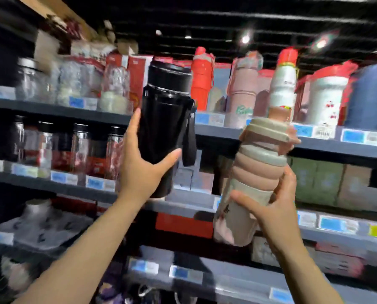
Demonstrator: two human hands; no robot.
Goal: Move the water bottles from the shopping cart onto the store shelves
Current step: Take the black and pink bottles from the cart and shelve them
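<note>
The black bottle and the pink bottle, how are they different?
The black bottle is smooth and dark; the pink bottle has bumpy rings and a pale band. The black one has a hanging strap and is raised higher. The left hand holds the black one, the right hand the pink. Both are off the shelves.

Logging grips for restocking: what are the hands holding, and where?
Left hand grips the black bottle around its lower body; right hand grips the ribbed pink bottle around its lower body.
</note>
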